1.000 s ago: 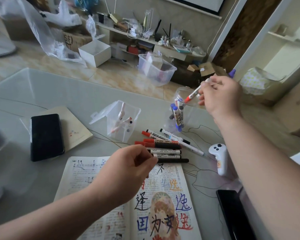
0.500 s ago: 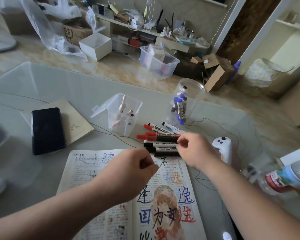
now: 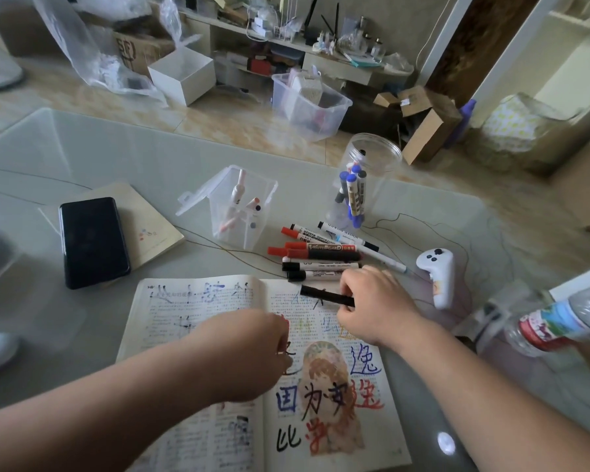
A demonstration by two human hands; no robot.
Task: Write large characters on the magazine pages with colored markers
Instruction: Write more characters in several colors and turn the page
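Right hand [image 3: 375,308] has come off the row of markers with a black marker [image 3: 327,296] in its fingers

Head view: half a second ago that hand reached into the loose markers [image 3: 321,257]; it now sits back over the top of the magazine [image 3: 198,308], on its right page, thumb and curled fingers pinching the black marker's rear end, with the barrel lying level and pointing left, just clear of the pile. Left hand [image 3: 252,352] has sunk lower, knuckles up over the centre fold, fingers curled under; whether they pinch anything cannot be told. Its forearm covers much of the left page. Behind the pile stand a clear jar [image 3: 372,158] of blue markers and a small clear box [image 3: 242,212]. A phone [image 3: 92,241] rests on a notebook [image 3: 150,219] to the left; a white controller [image 3: 438,277] and a water bottle [image 3: 556,321] lie to the right on the glass table [image 3: 82,155]
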